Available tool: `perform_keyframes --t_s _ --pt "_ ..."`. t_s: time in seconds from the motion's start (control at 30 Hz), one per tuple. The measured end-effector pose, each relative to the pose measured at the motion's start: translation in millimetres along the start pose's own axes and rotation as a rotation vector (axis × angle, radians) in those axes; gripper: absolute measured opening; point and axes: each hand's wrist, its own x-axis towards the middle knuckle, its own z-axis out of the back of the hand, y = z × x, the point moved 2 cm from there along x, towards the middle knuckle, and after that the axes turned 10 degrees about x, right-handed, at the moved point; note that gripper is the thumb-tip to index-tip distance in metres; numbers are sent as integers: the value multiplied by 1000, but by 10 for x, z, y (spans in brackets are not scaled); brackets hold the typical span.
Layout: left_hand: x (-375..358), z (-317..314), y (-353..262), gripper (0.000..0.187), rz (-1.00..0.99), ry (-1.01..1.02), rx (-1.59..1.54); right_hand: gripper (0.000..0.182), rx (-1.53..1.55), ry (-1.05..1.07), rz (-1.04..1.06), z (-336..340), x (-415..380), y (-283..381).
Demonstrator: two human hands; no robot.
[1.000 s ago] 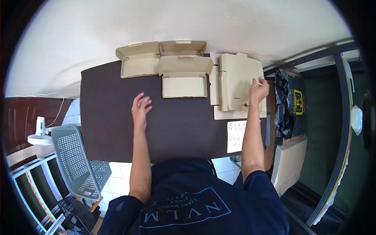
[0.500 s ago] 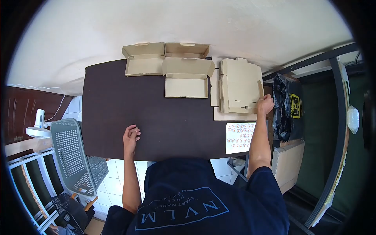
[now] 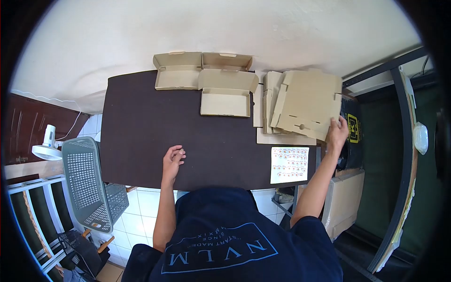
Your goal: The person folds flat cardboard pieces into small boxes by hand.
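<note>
My right hand grips the near right corner of a flat unfolded cardboard box, thumb on top. The sheet lies tilted over the stack of flat cardboard boxes and sticks out past its right side. Over the front middle of the table hovers my left hand, fingers loosely curled and apart, with nothing in it. At the back stand three folded, open-lidded cardboard boxes: one at the left, one behind and one in front.
A sheet of round stickers lies at the right of the dark brown table. Left of the table stands a grey plastic basket with a white fan beside it. A black plastic bag is at the right.
My right hand has pulled the top flat cardboard box rightward off the stack, turning it slightly. My left hand has shifted a little to the right over the table.
</note>
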Motion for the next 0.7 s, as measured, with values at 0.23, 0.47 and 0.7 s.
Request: perform_keyframes --t_s 0.23,0.47,0.7 --pt "-128 -103 -297 50 -99 196 -45 29 310 151 -89 -196 -716 673" --pt "-288 92 -238 80 -315 325 -588 33 373 654 -487 -1376 -1844 95" --pt "-229 405 260 52 -91 -197 -160 13 258 889 -667 -2230 -2795 -814"
